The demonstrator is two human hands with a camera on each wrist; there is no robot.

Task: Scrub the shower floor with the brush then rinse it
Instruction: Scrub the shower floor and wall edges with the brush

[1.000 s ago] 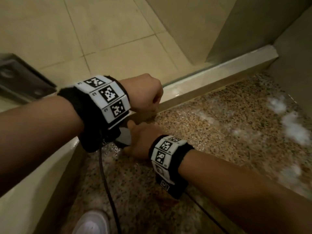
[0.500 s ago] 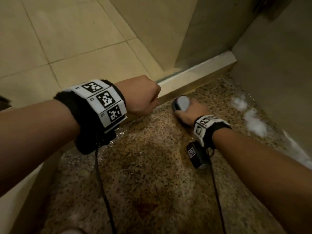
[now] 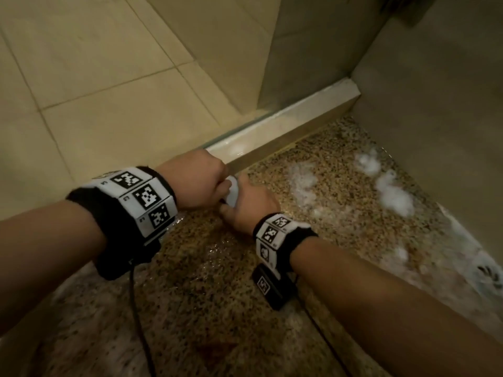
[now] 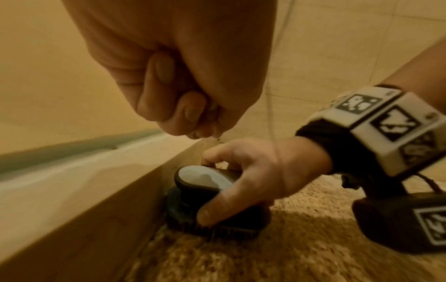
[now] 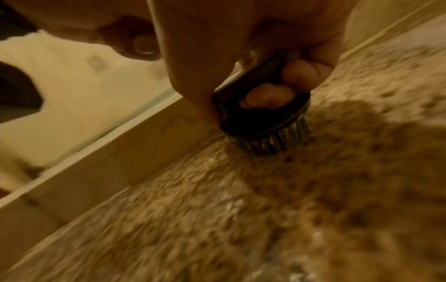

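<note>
My right hand (image 3: 246, 206) (image 4: 251, 177) grips a dark round scrub brush (image 4: 205, 192) (image 5: 263, 118) (image 3: 232, 191) with a grey top. Its bristles press on the wet speckled shower floor (image 3: 206, 289) (image 5: 241, 209) right against the pale curb (image 3: 283, 126) (image 4: 60, 190). The fingers are curled through the brush handle. My left hand (image 3: 197, 180) (image 4: 183, 76) hovers as a fist just above the brush, holding nothing that I can see. White foam (image 3: 392, 194) lies on the floor toward the far right wall.
Beige tiled bathroom floor (image 3: 103, 99) lies beyond the curb. A glass panel and walls (image 3: 435, 118) close the far corner. More suds (image 3: 484, 270) run along the right wall. Black cables (image 3: 138, 322) hang from both wrist units.
The right hand and brush slid back left along the curb, from the open floor to under the left fist. The left hand stayed a fist. The view tilted toward the corner.
</note>
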